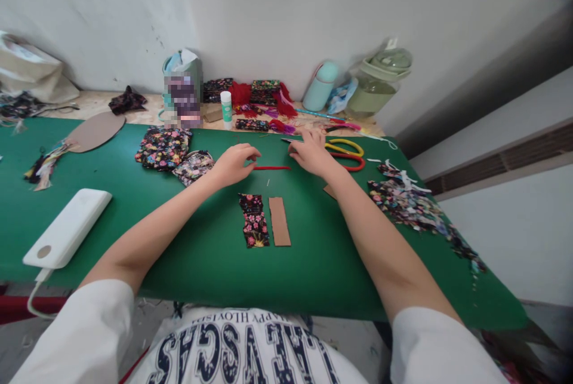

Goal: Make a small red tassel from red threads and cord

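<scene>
At the far side of the green table, the left hand hangs loosely curved, thumb and fingertips by one end of a thin red strip; whether they pinch it I can't tell from where I stand. The right hand bends over the metal blades of the scissors, fingers partly spread and thumb close to the strip's other end; its grip is hidden too. The strip lies nearly straight between the two hands.

It looks feather-light and limp, likely cord or rolled cloth, so it should shift at a touch; each end seems the natural place to pinch. The scissors look hard and much heavier, best taken by the yellow and red loops, which point away to the right.

Nearer the person, a floral fabric piece lies just beside a cardboard strip. The cloth looks soft and apt to fray, the card stiff and easy to lift by an edge.

Floral pouches crowd the left wrist, and a heap of scraps spreads beyond the right forearm. Behind, a glue stick and tasselled bundles limit reaching farther back.
</scene>
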{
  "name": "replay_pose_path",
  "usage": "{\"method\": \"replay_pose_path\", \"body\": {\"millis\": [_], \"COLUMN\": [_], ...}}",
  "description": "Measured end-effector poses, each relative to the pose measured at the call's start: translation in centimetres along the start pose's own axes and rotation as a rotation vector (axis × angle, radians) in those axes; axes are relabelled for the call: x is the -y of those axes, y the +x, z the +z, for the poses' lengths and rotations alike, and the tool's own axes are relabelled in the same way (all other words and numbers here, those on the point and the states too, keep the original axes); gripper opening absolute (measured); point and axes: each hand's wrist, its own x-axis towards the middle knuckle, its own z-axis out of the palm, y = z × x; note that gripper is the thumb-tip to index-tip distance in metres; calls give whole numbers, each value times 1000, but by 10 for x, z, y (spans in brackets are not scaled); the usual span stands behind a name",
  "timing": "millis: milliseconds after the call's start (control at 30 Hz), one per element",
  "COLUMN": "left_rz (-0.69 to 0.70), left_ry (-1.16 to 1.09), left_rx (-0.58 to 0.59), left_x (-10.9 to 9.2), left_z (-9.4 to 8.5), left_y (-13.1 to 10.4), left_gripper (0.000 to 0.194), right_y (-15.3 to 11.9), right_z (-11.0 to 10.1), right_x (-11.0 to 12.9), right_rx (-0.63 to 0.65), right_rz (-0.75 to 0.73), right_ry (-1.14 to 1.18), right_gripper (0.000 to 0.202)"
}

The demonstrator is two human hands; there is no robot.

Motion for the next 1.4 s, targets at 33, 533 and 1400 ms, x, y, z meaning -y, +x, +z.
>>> {"method": "replay_pose_path", "body": {"millis": [33,533,1400], "left_rz": [0,5,29], "left_ry": [0,-14,1], "left_rx": [8,17,34], "left_x": [-1,-3,1], "left_z": [0,-2,2], "left_y": [0,-1,-1], "left_gripper": [23,21,19], "right_y": [1,10,3], "right_z": [2,-5,-24], "right_x": [1,-1,-19], "right_rx": [5,-49,161], "right_rz": [1,131,-219], "right_ry": [0,217,42], "right_gripper": [21,27,23]}}
